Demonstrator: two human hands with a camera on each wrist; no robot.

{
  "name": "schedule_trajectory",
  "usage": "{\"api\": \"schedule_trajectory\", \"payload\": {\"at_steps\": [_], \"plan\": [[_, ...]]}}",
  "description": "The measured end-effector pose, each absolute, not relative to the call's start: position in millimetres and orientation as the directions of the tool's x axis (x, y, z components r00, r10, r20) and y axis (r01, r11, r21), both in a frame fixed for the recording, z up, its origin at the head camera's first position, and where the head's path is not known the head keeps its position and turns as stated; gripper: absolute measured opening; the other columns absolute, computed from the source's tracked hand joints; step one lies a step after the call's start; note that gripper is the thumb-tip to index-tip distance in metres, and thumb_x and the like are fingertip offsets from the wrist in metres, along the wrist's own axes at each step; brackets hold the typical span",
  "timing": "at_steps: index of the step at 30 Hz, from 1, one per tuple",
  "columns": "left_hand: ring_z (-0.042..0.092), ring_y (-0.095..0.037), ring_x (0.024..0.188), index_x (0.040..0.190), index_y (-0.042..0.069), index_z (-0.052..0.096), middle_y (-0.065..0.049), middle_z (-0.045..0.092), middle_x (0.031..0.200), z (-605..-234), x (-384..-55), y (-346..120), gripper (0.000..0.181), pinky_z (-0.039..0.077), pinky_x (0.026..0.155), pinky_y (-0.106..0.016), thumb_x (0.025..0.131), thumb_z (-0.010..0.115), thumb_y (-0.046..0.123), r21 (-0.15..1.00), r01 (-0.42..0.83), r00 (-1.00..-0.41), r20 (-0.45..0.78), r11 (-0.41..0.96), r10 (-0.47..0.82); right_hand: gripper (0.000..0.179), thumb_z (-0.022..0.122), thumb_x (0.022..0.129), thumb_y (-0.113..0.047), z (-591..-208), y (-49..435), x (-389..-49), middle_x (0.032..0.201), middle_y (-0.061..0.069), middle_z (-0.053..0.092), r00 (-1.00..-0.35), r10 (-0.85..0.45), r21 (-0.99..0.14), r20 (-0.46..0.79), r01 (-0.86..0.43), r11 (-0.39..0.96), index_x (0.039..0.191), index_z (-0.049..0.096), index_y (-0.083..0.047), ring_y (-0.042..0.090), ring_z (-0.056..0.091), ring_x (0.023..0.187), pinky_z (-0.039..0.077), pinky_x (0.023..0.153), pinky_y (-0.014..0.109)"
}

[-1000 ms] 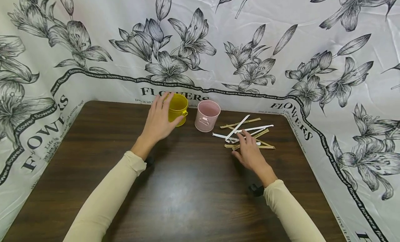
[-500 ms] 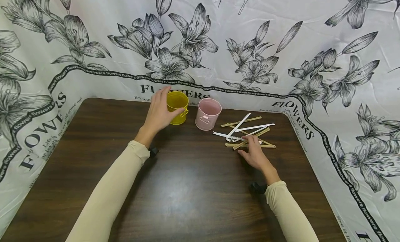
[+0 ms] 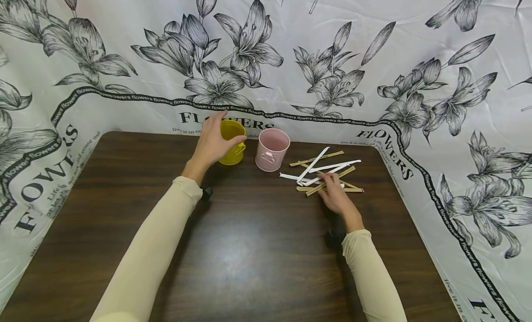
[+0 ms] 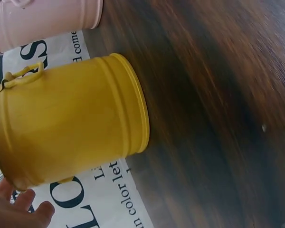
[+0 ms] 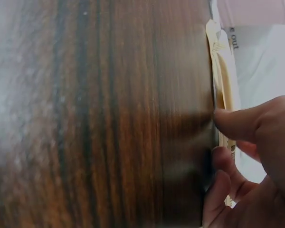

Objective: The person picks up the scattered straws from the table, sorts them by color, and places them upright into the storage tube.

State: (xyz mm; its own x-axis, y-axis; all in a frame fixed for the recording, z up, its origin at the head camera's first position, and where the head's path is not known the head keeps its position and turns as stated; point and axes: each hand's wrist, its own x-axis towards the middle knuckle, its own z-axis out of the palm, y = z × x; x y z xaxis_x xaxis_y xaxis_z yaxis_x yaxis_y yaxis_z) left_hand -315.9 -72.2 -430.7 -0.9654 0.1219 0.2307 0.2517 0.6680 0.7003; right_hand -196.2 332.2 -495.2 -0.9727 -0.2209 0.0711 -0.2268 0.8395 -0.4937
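My left hand [image 3: 213, 139] reaches round the side of a small yellow metal bucket [image 4: 71, 121], thumb out in front near its handle. In the left wrist view the fingertips lie right at its rim. A pink bucket [image 3: 272, 151] of the same kind stands beside it to the right. Further right lies a loose pile of slim paper stick packets, some white [image 3: 334, 167], some tan [image 3: 317, 159]. At the pile's near side, my right hand [image 3: 335, 195] pinches a tan packet [image 5: 223, 76] between thumb and curled fingers, which hide part of it.
Everything stands on a dark wood-grain table [image 3: 249, 248]. A white cloth [image 3: 174, 68] printed with black lilies and lettering hangs behind the table and runs along its sides. Both buckets are close to the back edge.
My right hand, first over the pile, drew back slightly and then closed in on a tan packet. My left hand stays by the yellow bucket, its thumb now across the front. The head view shifted slightly.
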Motion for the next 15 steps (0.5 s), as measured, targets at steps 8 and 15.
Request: {"api": "schedule_trajectory", "payload": {"at_steps": [8,15], "plan": [[0.028,-0.036,0.152,0.161,0.018,0.029,-0.01,0.031,0.166,-439,-323,-68,0.103,0.027,0.124,-0.059,0.08,0.079,0.059,0.704,0.231,-0.971,0.213,0.671,0.111,0.03,0.059,0.1,-0.002,-497,327,-198,0.134,0.027,0.035,-0.98,-0.193,-0.469,0.049,-0.193,0.862,0.129,0.051,0.001,0.046,0.056,0.116,0.049,0.098,0.058],[0.03,-0.035,0.15,0.16,0.021,0.03,-0.008,0.032,0.165,-442,-328,-66,0.109,0.03,0.122,-0.059,0.074,0.083,0.062,0.736,0.201,-0.978,0.192,0.647,0.085,0.02,0.057,0.102,-0.004,-493,327,-200,0.133,0.025,0.033,-0.985,-0.17,-0.455,0.013,-0.157,0.876,0.12,0.05,0.0,0.042,0.06,0.108,0.052,0.091,0.054]]}}
